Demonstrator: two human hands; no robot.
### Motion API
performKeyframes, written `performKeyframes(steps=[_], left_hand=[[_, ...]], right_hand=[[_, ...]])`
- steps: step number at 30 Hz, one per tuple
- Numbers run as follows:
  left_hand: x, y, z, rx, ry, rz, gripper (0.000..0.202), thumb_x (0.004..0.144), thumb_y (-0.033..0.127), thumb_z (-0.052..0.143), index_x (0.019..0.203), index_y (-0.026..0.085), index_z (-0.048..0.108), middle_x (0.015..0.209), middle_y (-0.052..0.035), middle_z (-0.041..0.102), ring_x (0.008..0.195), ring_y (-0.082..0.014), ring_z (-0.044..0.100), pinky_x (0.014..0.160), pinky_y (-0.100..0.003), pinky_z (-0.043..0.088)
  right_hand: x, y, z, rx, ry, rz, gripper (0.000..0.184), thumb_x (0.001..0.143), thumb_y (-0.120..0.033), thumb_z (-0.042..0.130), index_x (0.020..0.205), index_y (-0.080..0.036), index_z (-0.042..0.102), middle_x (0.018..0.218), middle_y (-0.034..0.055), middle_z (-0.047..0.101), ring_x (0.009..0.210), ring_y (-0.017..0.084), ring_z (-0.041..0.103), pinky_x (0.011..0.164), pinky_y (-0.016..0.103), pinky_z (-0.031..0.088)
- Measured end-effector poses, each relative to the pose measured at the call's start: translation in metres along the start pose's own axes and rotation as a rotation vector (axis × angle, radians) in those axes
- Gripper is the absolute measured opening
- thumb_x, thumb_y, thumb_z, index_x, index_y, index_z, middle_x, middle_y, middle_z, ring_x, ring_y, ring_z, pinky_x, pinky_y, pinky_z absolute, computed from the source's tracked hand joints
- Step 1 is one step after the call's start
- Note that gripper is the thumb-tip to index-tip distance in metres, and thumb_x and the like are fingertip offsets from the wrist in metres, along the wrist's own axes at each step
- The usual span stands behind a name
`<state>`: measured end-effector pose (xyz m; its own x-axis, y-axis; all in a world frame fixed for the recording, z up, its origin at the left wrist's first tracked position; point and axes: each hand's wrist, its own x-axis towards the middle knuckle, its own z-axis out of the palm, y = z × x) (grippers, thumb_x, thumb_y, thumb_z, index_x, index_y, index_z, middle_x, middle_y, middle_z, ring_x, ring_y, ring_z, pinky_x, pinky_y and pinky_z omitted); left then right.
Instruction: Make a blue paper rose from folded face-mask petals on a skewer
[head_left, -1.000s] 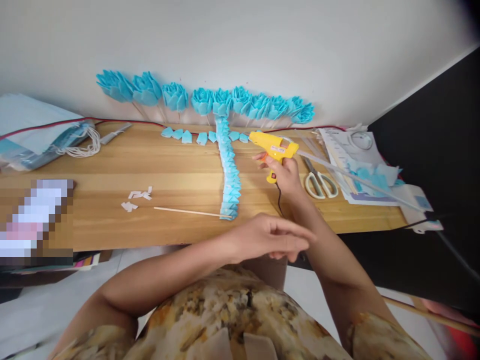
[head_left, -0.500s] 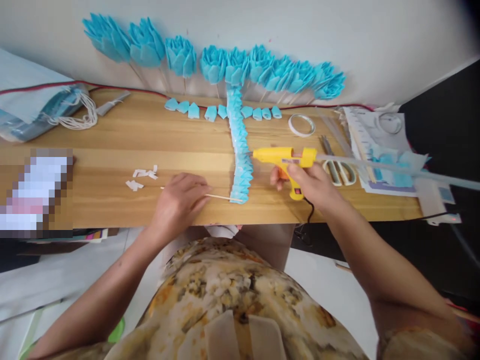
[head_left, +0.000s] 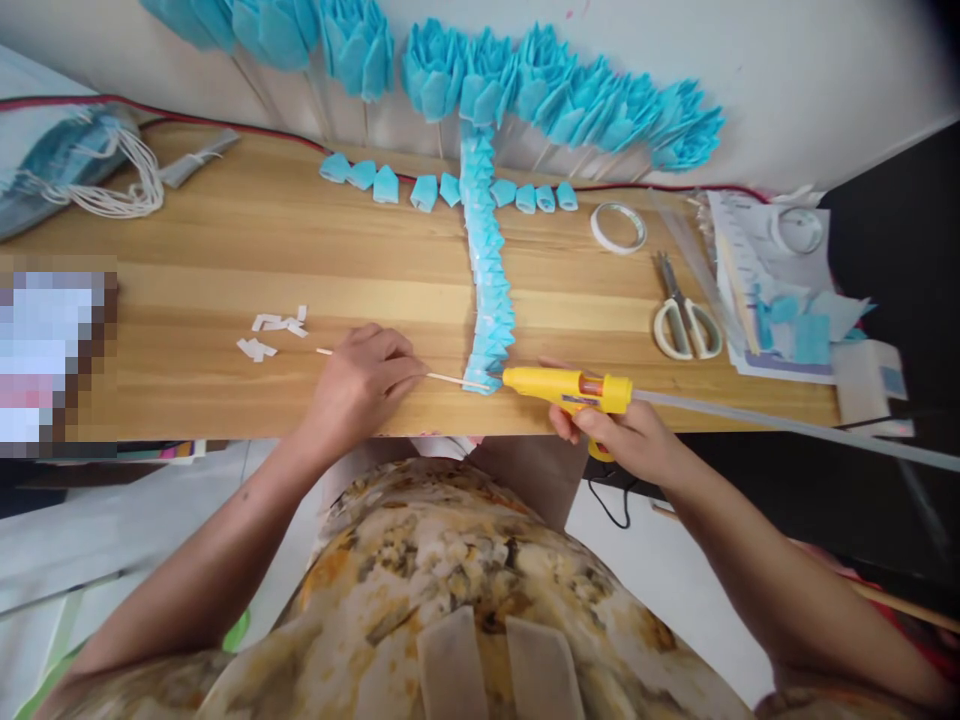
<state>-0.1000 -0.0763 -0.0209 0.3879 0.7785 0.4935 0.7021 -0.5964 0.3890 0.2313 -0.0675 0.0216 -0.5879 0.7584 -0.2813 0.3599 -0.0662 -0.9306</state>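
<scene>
Thin wooden skewer (head_left: 450,379): one, lying flat on the pale wooden table (head_left: 225,250) near its front edge. Its long axis runs left to right, almost parallel to that edge. The left end pokes out beyond the knuckles of my left hand (head_left: 360,385). The right tip meets the near end of the column of folded light-blue paper pieces (head_left: 487,290).

The left hand lies over the skewer's middle with its fingers curled down and pinching the stick against the table. It is the nearer hand to the skewer.

The right hand (head_left: 630,440) is clenched round the grip of the yellow hot-glue gun (head_left: 566,388), of which I count one. The gun is level and its nozzle points left. It comes at the skewer's tip from the opposite side, and the nozzle is touching or just beside the column's near end. I cannot tell which. One translucent glue stick (head_left: 787,425) trails from the gun's back toward the right.

The column's long axis runs away from me, crosswise to the skewer.

Counts:
- Loose blue folded pieces (head_left: 424,192) in the far row: nine, with five left of the column and four right.
- White-handled scissors (head_left: 686,325): one pair.
- Tape rolls (head_left: 617,227): two.
- Small white paper scraps (head_left: 270,335): a few, left of the left hand.
- Blue paper flowers (head_left: 570,90) against the wall: partly cut off, so not counted.
</scene>
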Motion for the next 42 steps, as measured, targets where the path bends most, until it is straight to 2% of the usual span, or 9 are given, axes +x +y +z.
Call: performKeyframes(steps=[3,11,17,24,28,33,38,42], left_hand=[[0.0,0.0,0.0,0.01,-0.007,-0.017,0.023,0.097,0.017,0.059,0.08,0.018,0.075,0.086,-0.006,0.072,0.078,-0.0186,0.062,0.073,-0.035,0.044],[0.0,0.0,0.0,0.038,-0.03,-0.034,0.028,0.098,0.019,0.056,0.079,0.019,0.075,0.085,-0.006,0.071,0.079,-0.019,0.06,0.074,-0.036,0.044],[-0.001,0.001,-0.001,0.011,-0.034,-0.052,0.029,0.099,0.02,0.056,0.077,0.019,0.075,0.085,-0.0061,0.07,0.078,-0.019,0.058,0.074,-0.036,0.043],[-0.001,0.0,-0.001,0.018,-0.047,-0.051,0.028,0.098,0.019,0.056,0.076,0.019,0.074,0.085,-0.0059,0.071,0.079,-0.0189,0.059,0.075,-0.036,0.042],[0.0,0.0,-0.001,0.016,-0.056,-0.049,0.028,0.098,0.019,0.056,0.076,0.019,0.073,0.084,-0.0056,0.071,0.079,-0.0188,0.058,0.075,-0.036,0.042],[0.0,0.002,-0.002,0.021,-0.052,-0.056,0.029,0.098,0.018,0.056,0.074,0.019,0.072,0.084,-0.0053,0.071,0.078,-0.0187,0.059,0.074,-0.036,0.043],[0.001,0.0,-0.002,0.014,-0.077,-0.061,0.028,0.098,0.019,0.055,0.075,0.02,0.072,0.084,-0.0055,0.07,0.079,-0.0193,0.059,0.073,-0.036,0.043],[0.0,-0.001,-0.003,0.033,-0.072,-0.056,0.027,0.098,0.02,0.056,0.076,0.021,0.072,0.084,-0.0049,0.071,0.078,-0.0189,0.06,0.072,-0.036,0.043]], right_hand=[[0.0,0.002,0.0,-0.078,-0.002,0.03,0.04,0.098,-0.054,0.052,0.09,-0.02,0.07,0.075,0.004,0.06,0.068,0.016,0.054,0.065,0.031,0.048],[0.0,-0.002,-0.002,-0.213,0.016,-0.015,0.037,0.096,-0.052,0.054,0.079,-0.023,0.068,0.068,0.0035,0.062,0.063,0.018,0.057,0.06,0.033,0.049],[0.001,-0.007,-0.002,-0.246,0.04,-0.03,0.036,0.096,-0.049,0.056,0.072,-0.024,0.066,0.065,0.0035,0.063,0.07,0.021,0.063,0.065,0.034,0.053],[0.003,-0.013,-0.002,-0.326,0.054,-0.028,0.041,0.094,-0.052,0.055,0.067,-0.023,0.06,0.085,0.0091,0.071,0.078,0.022,0.064,0.065,0.033,0.052],[0.003,-0.014,-0.003,-0.309,0.052,-0.001,0.037,0.095,-0.051,0.056,0.072,-0.023,0.062,0.087,0.0081,0.071,0.075,0.021,0.063,0.068,0.035,0.054],[0.002,-0.016,-0.007,-0.32,0.071,-0.035,0.037,0.092,-0.05,0.059,0.065,-0.026,0.059,0.081,0.0077,0.069,0.087,0.026,0.066,0.078,0.039,0.055],[0.002,-0.02,-0.008,-0.342,0.053,-0.027,0.037,0.093,-0.05,0.058,0.065,-0.026,0.059,0.092,0.0084,0.074,0.078,0.023,0.064,0.07,0.038,0.056],[0.003,-0.02,-0.007,-0.378,0.059,-0.021,0.036,0.092,-0.052,0.059,0.068,-0.027,0.063,0.099,0.0089,0.075,0.087,0.026,0.066,0.077,0.04,0.056]])
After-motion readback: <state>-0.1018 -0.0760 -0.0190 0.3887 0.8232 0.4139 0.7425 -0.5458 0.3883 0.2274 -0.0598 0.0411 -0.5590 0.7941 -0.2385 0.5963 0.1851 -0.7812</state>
